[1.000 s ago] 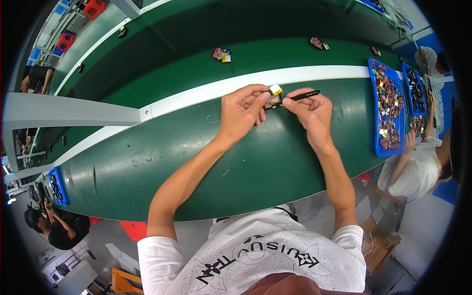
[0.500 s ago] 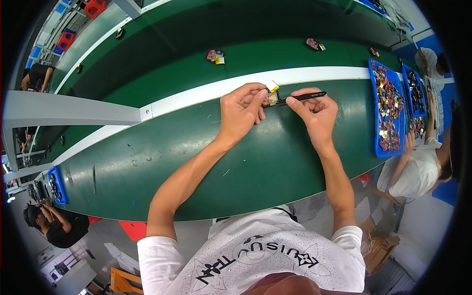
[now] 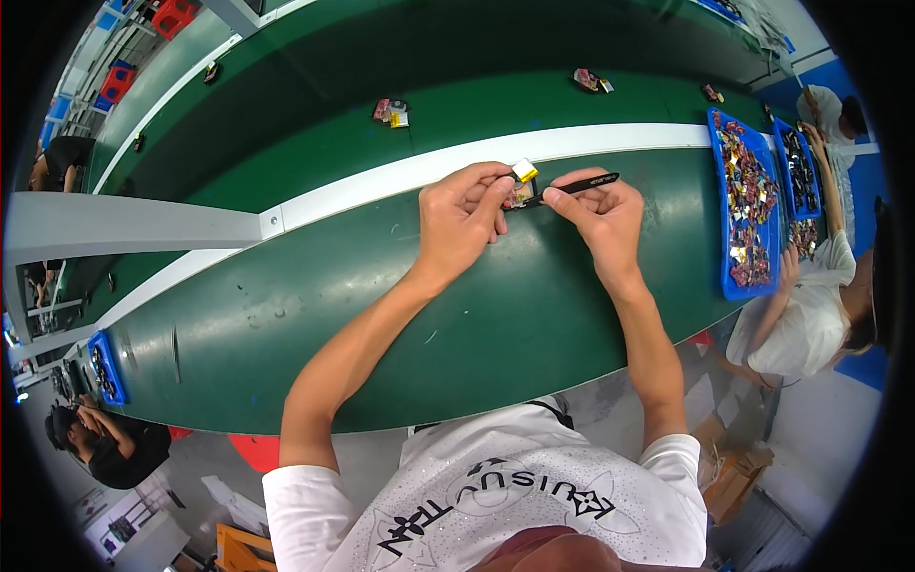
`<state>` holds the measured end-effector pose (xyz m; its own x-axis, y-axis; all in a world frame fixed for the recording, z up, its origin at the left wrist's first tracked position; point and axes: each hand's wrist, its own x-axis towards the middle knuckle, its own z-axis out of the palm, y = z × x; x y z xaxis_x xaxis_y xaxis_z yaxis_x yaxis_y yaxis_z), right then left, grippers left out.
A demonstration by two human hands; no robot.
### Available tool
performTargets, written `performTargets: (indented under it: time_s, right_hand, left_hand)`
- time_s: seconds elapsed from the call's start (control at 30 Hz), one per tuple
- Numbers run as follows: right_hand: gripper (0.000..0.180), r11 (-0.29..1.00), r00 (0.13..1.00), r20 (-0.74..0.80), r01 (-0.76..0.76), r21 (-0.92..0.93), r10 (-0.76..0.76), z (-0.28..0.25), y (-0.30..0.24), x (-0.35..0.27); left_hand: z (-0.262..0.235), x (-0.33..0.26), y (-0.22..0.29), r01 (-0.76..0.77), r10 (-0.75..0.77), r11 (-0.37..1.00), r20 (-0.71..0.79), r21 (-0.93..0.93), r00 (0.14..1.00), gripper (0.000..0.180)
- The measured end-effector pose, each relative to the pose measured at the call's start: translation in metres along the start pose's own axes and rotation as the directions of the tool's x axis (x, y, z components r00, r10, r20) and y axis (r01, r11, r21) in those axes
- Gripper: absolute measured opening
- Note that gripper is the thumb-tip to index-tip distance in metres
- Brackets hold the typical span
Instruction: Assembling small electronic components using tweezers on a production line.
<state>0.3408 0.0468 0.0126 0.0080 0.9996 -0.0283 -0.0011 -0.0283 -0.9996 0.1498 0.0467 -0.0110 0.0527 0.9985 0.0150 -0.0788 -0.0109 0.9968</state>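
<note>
My left hand (image 3: pixel 456 221) pinches a small electronic assembly (image 3: pixel 521 194) above the green bench, near its far white edge. A silver pouch battery with yellow tape (image 3: pixel 524 171) sticks up from the assembly, beyond my fingertips. Black tweezers (image 3: pixel 593 181) lie in the closed fingers of my right hand (image 3: pixel 612 221), their tips pointing left and reaching the assembly. My fingers partly cover the assembly, and its fine parts are too small to make out.
A blue tray (image 3: pixel 726 210) heaped with small battery-and-board pieces stands at right, near a co-worker in a white shirt (image 3: pixel 805 319). Beyond the white rail (image 3: pixel 353 189), a green belt (image 3: pixel 477 105) carries scattered assemblies (image 3: pixel 391 112). A grey post (image 3: pixel 133 227) crosses at left.
The whole view has shifted slightly, and the assemblies on the belt sit further left. The tweezers' tips stay at the assembly; both hands keep their grip.
</note>
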Motion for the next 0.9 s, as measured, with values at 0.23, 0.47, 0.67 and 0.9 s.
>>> performTargets:
  time_s: [0.23, 0.47, 0.67, 0.9]
  right_hand:
    - [0.013, 0.993, 0.994, 0.008, -0.113, 0.016, 0.113, -0.001, -0.013, 0.000]
    - [0.014, 0.994, 0.995, 0.027, -0.102, 0.038, 0.101, 0.000, -0.011, -0.001]
    - [0.013, 0.988, 0.988, 0.063, -0.144, 0.062, 0.140, -0.008, -0.010, 0.003]
    - [0.014, 0.992, 0.992, 0.070, -0.107, 0.065, 0.103, -0.009, -0.007, 0.002]
  left_hand:
    - [0.000, 0.001, 0.000, 0.020, -0.020, 0.999, 0.022, -0.038, 1.000, 0.023]
    - [-0.003, 0.000, 0.001, 0.027, -0.025, 0.998, 0.033, -0.065, 0.999, 0.024]
    - [0.001, 0.001, -0.002, 0.003, -0.001, 0.999, 0.044, -0.036, 0.999, 0.023]
    - [0.002, 0.003, 0.000, 0.050, -0.047, 0.997, 0.057, -0.062, 0.997, 0.024]
